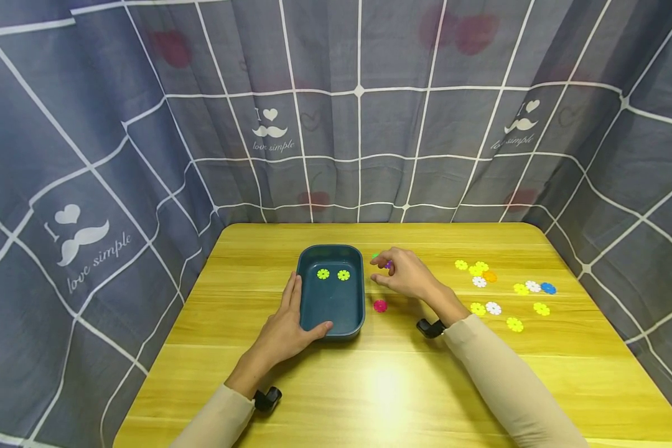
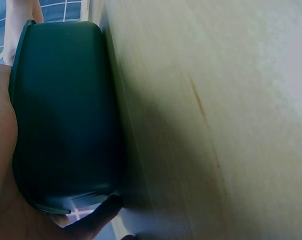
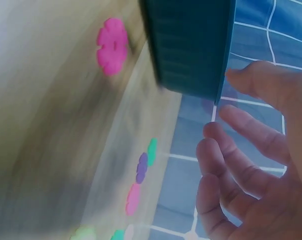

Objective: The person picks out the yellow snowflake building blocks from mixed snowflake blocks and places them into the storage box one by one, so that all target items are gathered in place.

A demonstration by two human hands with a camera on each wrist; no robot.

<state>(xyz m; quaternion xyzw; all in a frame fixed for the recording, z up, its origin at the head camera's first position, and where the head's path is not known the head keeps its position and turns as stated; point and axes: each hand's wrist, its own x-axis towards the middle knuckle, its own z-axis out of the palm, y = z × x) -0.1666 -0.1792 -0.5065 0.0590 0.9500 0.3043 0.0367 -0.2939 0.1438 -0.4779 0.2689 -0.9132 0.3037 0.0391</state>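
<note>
The left hand (image 1: 285,333) grips the tray (image 1: 336,308) at its near left corner, fingers along the side, thumb over the near rim; the right hand (image 1: 407,274) hovers right of it, thumb and fingers spread apart. Two yellow discs (image 1: 323,274) lie inside, a pink disc (image 1: 380,306) on the table (image 1: 358,392) just right, other discs (image 1: 514,324) farther right.

The dark teal rectangular plastic tray (image 1: 336,308) is leaving passage from above; the left hand (image 1: 282,339) is blocking its left rim, while the yellow wooden desk (image 1: 341,382) is leaving room on its near side.
</note>
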